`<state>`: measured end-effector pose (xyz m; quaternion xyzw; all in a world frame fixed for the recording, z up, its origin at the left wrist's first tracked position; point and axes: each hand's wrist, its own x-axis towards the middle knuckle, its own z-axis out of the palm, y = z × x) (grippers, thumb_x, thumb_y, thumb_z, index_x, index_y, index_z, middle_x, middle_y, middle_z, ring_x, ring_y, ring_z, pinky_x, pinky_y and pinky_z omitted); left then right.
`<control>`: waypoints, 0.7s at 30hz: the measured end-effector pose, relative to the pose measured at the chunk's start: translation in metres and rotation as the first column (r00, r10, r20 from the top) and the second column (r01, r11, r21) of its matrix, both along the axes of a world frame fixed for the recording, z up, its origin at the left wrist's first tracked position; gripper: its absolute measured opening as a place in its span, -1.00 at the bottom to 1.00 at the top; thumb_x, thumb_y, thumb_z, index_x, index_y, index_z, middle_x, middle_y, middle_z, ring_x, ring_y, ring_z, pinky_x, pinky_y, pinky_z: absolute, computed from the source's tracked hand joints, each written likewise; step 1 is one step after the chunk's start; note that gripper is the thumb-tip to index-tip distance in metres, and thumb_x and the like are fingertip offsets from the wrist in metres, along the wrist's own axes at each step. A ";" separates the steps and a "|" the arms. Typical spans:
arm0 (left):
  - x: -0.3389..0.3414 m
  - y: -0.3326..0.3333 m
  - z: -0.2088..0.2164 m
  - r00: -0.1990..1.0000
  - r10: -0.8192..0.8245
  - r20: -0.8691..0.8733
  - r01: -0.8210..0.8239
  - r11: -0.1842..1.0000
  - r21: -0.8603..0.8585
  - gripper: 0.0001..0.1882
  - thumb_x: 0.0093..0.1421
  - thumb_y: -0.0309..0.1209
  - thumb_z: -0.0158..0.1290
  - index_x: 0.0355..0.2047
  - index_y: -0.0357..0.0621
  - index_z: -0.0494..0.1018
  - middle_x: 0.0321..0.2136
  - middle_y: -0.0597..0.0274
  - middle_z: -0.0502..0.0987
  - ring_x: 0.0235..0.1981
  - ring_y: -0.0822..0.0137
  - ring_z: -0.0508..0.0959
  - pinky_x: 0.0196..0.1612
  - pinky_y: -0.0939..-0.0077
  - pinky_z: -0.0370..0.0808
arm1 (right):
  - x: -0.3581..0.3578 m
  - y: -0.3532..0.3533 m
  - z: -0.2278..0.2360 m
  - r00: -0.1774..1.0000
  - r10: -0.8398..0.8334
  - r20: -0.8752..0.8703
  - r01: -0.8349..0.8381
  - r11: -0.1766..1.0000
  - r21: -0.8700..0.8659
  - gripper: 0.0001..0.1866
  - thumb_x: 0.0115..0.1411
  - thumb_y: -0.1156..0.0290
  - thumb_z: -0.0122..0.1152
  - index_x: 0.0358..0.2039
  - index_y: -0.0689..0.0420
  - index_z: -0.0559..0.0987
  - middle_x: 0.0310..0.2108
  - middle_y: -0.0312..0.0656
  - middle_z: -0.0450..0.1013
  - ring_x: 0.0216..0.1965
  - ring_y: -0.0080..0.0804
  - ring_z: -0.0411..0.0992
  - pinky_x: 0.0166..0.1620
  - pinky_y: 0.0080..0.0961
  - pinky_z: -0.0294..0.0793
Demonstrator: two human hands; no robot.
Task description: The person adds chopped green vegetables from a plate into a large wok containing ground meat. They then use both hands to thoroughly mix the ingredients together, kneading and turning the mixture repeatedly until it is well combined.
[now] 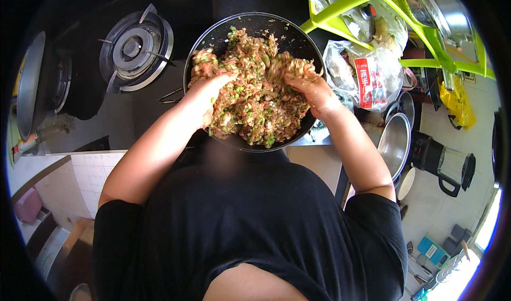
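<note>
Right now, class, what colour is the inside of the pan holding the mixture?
The pan is black inside; it shows in the head view, our only one.

Two bare hands are counted: one left hand [205, 99] and one right hand [318, 99]. One black pan [302, 41] is seen, in which one mass of minced mixture [254, 96] is contained. One burner [131, 46] is shown whole. One green rack [346, 4], one yellow bag [458, 105], one steel bowl [395, 146] and one blender [455, 165] are also counted. The clear plastic bags [336, 61] (they are overlapped) cannot be counted with certainty.
</note>
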<state>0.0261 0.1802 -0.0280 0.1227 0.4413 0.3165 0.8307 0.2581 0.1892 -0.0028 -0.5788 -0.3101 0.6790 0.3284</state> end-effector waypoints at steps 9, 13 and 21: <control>0.043 0.028 -0.013 0.991 -0.096 -0.094 0.075 0.976 -0.205 -0.64 0.10 -0.25 -0.03 -0.12 -0.13 0.37 -0.21 0.16 0.47 -0.17 0.30 0.45 -0.12 0.29 0.40 | 0.004 0.026 -0.084 0.924 0.157 -0.349 -0.226 0.959 -0.168 -0.47 -0.11 0.26 0.29 -0.09 0.14 0.42 -0.12 -0.15 0.39 -0.06 -0.37 0.32 0.01 -0.35 0.28; 0.042 0.030 -0.024 0.965 -0.193 -0.176 0.170 0.976 -0.137 -0.66 0.09 -0.31 -0.04 -0.18 -0.25 0.37 -0.33 0.16 0.50 -0.33 0.34 0.51 -0.30 0.46 0.49 | -0.003 0.027 -0.062 0.865 0.176 -0.469 -0.224 0.974 -0.046 -0.55 -0.13 0.44 0.25 -0.18 0.30 0.43 -0.28 -0.08 0.45 -0.29 -0.35 0.44 -0.15 -0.39 0.43; 0.041 0.020 0.004 0.973 0.013 -0.231 0.075 0.926 0.370 -0.71 0.04 -0.46 0.03 -0.18 -0.21 0.41 -0.27 0.24 0.49 -0.23 0.42 0.46 -0.17 0.60 0.39 | -0.010 0.030 0.005 0.971 0.192 0.145 -0.202 0.978 0.053 -0.81 0.05 0.37 0.12 -0.38 0.23 0.49 -0.52 -0.21 0.44 -0.60 -0.56 0.37 -0.53 -0.67 0.37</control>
